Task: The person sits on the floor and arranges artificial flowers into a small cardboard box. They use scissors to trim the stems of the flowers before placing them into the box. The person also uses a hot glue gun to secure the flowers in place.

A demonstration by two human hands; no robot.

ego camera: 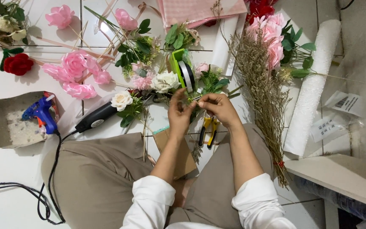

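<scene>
From the head view, the left hand [178, 111] and right hand [217, 107] pinch a thin green stem [195, 101] between them above the tiled floor [5, 85]; their fingers hide most of it. Yellow-handled pliers [208, 131] lie just beneath, partly covered.

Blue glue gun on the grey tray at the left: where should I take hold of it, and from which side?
Grip the glue gun by its blue handle, the thick part above the orange trigger. It lies flat on the tray with its black cord trailing toward the person, so come from above and from the cord side, staying off the nozzle tip at its upper right.
</scene>
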